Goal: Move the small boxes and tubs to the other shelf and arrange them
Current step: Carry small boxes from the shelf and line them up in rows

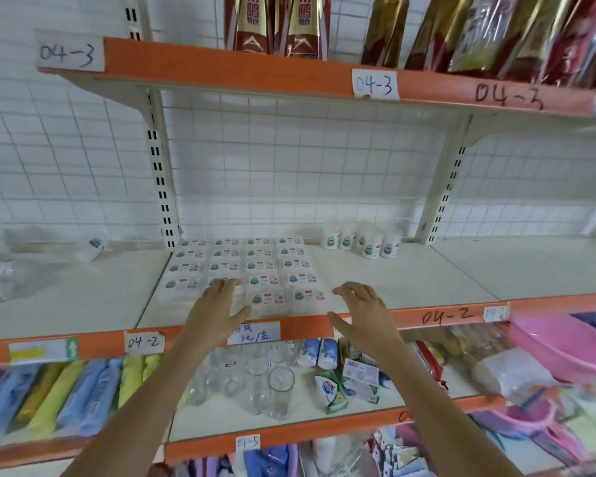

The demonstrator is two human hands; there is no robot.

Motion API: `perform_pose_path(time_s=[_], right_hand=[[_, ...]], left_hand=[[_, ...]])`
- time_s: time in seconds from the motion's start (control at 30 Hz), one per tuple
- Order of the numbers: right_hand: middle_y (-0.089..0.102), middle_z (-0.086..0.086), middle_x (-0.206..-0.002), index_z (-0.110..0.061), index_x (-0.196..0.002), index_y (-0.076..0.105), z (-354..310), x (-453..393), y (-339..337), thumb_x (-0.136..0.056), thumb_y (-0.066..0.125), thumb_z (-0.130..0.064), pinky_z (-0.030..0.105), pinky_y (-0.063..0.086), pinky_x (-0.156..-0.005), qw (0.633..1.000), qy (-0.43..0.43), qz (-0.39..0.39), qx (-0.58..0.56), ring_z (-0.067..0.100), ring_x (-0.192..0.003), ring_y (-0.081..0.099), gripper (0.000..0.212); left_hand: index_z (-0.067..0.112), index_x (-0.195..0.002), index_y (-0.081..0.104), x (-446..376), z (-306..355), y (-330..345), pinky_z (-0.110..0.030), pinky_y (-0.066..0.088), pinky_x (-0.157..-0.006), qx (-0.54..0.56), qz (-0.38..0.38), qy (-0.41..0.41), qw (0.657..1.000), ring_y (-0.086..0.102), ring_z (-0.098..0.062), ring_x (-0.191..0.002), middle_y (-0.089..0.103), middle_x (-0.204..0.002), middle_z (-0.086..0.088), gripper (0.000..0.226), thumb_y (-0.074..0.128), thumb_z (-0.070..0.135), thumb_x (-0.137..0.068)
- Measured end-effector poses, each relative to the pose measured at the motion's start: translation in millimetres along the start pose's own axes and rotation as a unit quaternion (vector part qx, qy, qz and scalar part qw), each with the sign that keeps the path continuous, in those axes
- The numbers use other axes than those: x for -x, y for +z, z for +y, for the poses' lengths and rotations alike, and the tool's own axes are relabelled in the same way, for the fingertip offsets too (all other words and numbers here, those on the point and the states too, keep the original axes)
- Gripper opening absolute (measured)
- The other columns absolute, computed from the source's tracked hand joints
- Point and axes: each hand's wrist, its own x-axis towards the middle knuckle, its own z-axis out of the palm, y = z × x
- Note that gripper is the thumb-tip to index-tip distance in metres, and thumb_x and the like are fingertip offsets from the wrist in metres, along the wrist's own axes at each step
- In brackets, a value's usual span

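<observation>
"04-3" is handwritten on two paper labels [70,52] and once directly on the top shelf edge [508,94]. "04-2" is written on the middle shelf edge [448,316] and on a label [143,341]. A price tag [254,333] seems to read "3元/盒". "04-5" is marked on a lower label [247,443].

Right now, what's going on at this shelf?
A person is stocking the shelf marked 04-2. Small flat boxes lie there in a neat grid, and a cluster of white tubs stands behind them to the right, near the back. Both hands reach toward the front of the grid: the left hand with straight fingers touching or just over a front box, the right hand hovering beside the grid with fingers spread. Neither hand holds anything.
</observation>
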Motion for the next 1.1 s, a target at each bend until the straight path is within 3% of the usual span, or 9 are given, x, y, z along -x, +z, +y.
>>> perform_pose_path(time_s=[0.13, 0.2, 0.27, 0.37, 0.47, 0.6, 0.73, 0.9, 1.1], right_hand=[[0.063, 0.001, -0.112, -0.015, -0.11, 0.064, -4, 46, -20, -0.08, 0.052, -0.043, 0.039, 0.051, -0.082, 0.998, -0.04, 0.047, 0.033, 0.025, -0.105, 0.06, 0.042], [0.064, 0.002, -0.111, -0.015, -0.109, 0.065, -3, 74, -21, -0.08, 0.053, -0.043, 0.041, 0.051, -0.082, 0.998, -0.043, 0.032, 0.025, 0.026, -0.104, 0.061, 0.042], [0.062, 0.001, -0.117, -0.018, -0.114, 0.062, -2, 100, -17, -0.082, 0.05, -0.046, 0.042, 0.049, -0.086, 0.999, -0.043, 0.013, 0.013, 0.026, -0.108, 0.057, 0.045], [0.062, 0.006, -0.115, -0.014, -0.112, 0.061, -7, 131, -5, -0.079, 0.064, -0.035, 0.044, 0.051, -0.084, 0.998, -0.06, -0.011, -0.022, 0.033, -0.105, 0.058, 0.04], [0.064, 0.007, -0.11, -0.014, -0.109, 0.063, -34, 148, 11, -0.078, 0.055, -0.042, 0.042, 0.051, -0.081, 0.994, -0.077, -0.054, -0.059, 0.032, -0.102, 0.06, 0.042], [0.06, 0.003, -0.119, -0.017, -0.118, 0.058, -100, 158, 34, -0.079, 0.038, -0.056, 0.039, 0.048, -0.088, 0.977, -0.157, -0.101, -0.104, 0.028, -0.108, 0.056, 0.058], [0.046, -0.003, -0.134, -0.023, -0.13, 0.045, -181, 154, 47, -0.091, 0.048, -0.043, 0.034, 0.039, -0.1, 0.947, -0.248, -0.149, -0.139, 0.019, -0.123, 0.043, 0.044], [0.045, -0.003, -0.133, -0.022, -0.133, 0.042, -288, 145, 57, -0.091, 0.05, -0.04, 0.027, 0.037, -0.096, 0.908, -0.337, -0.171, -0.183, 0.016, -0.122, 0.042, 0.046], [0.046, -0.002, -0.133, -0.019, -0.133, 0.043, -406, 107, 74, -0.091, 0.053, -0.038, 0.029, 0.036, -0.099, 0.885, -0.377, -0.171, -0.215, 0.016, -0.124, 0.042, 0.048]], left_hand=[[0.01, -0.112, 0.06, 50, 8, -17, -0.039, 0.05, -0.07, -0.121, 0.058, 0.082, 0.988, 0.062, -0.028, -0.089, 0.06, -0.103, -0.008, 0.04, 0.07, 0.028, -0.078], [0.01, -0.099, 0.064, 81, 8, -20, -0.036, 0.052, -0.059, -0.142, 0.067, 0.094, 0.983, 0.065, -0.026, -0.076, 0.062, -0.089, -0.006, 0.037, 0.077, 0.025, -0.069], [0.011, -0.094, 0.065, 114, 6, -23, -0.034, 0.053, -0.055, -0.16, 0.044, 0.076, 0.983, 0.065, -0.024, -0.071, 0.062, -0.085, -0.005, 0.031, 0.069, 0.032, -0.071], [0.014, -0.094, 0.064, 171, 0, -27, -0.03, 0.054, -0.055, -0.152, -0.002, 0.021, 0.988, 0.065, -0.023, -0.071, 0.064, -0.087, -0.004, 0.041, 0.041, 0.041, -0.073], [0.018, -0.092, 0.063, 230, -12, -38, -0.024, 0.051, -0.052, -0.172, -0.009, -0.02, 0.985, 0.065, -0.017, -0.066, 0.063, -0.082, 0.001, 0.039, 0.041, 0.042, -0.071], [0.019, -0.108, 0.058, 306, -39, -77, -0.027, 0.053, -0.059, -0.16, -0.007, -0.119, 0.98, 0.066, -0.021, -0.082, 0.064, -0.097, -0.002, 0.043, 0.042, 0.042, -0.076], [0.02, -0.13, 0.046, 370, -62, -128, -0.026, 0.043, -0.081, -0.132, 0.042, -0.26, 0.956, 0.054, -0.018, -0.106, 0.05, -0.123, 0.002, 0.043, 0.049, 0.037, -0.09], [0.015, -0.13, 0.049, 432, -102, -189, -0.029, 0.043, -0.087, -0.103, 0.125, -0.362, 0.918, 0.055, -0.02, -0.107, 0.05, -0.126, -0.003, 0.046, 0.06, 0.027, -0.087], [0.013, -0.125, 0.053, 452, -179, -250, -0.031, 0.046, -0.085, -0.11, 0.169, -0.383, 0.902, 0.055, -0.021, -0.104, 0.051, -0.124, -0.006, 0.042, 0.062, 0.024, -0.086]])
